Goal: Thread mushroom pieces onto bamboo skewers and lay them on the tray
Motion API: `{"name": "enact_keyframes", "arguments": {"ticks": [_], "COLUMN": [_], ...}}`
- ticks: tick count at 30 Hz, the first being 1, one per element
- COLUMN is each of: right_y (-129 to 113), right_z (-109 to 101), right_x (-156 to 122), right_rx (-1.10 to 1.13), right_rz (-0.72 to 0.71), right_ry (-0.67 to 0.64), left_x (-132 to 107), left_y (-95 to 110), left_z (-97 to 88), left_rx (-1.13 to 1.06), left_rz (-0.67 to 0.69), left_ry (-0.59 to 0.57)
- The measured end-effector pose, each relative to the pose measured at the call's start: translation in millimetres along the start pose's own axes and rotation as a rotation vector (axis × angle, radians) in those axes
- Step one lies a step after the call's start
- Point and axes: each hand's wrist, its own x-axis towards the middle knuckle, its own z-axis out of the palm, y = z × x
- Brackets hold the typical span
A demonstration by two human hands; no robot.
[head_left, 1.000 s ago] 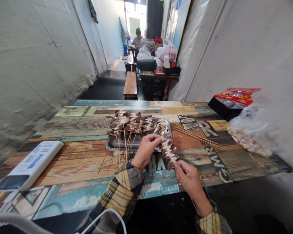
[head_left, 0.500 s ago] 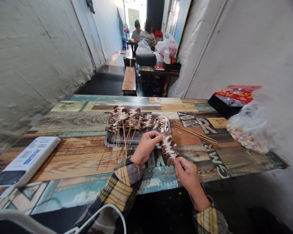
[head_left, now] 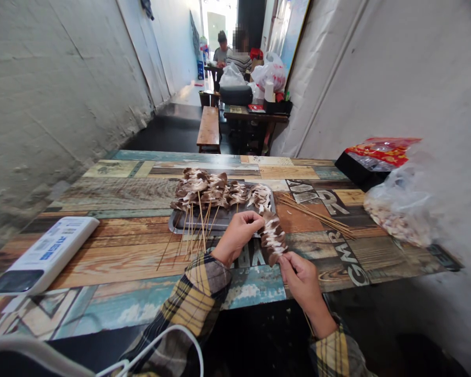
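Between my hands is a skewer of brown-and-white mushroom pieces, held over the table in front of the tray. My left hand pinches the upper left edge of the mushrooms with thumb and forefinger. At their lower end, my right hand is closed on the skewer, and its thin stick comes out below the wrist. Just beyond, a metal tray bears several finished mushroom skewers, their sticks pointing toward me. A pile of loose mushroom pieces sits at the tray's right end.
Bare bamboo sticks lie right of the tray. Farther right are a clear bag of mushroom pieces and a black box with red packaging. A white device with a cable lies left. Two people sit at a far table.
Both hands keep their grip on the mushroom skewer and have hardly moved. The whole view has shifted very slightly.
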Motion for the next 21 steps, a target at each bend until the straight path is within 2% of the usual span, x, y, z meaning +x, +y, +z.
{"name": "enact_keyframes", "arguments": {"ticks": [12, 21], "right_y": [2.6, 6.5], "right_z": [-1.1, -1.1], "right_x": [-1.9, -1.1], "right_rx": [0.011, 0.109], "right_rz": [0.007, 0.059], "right_ry": [-0.010, -0.008], "left_x": [-0.3, 0.1], "left_y": [-0.8, -1.3], "left_z": [1.2, -1.4], "left_rx": [0.072, -0.112], "left_rz": [0.022, -0.032], "left_ry": [-0.114, -0.096]}}
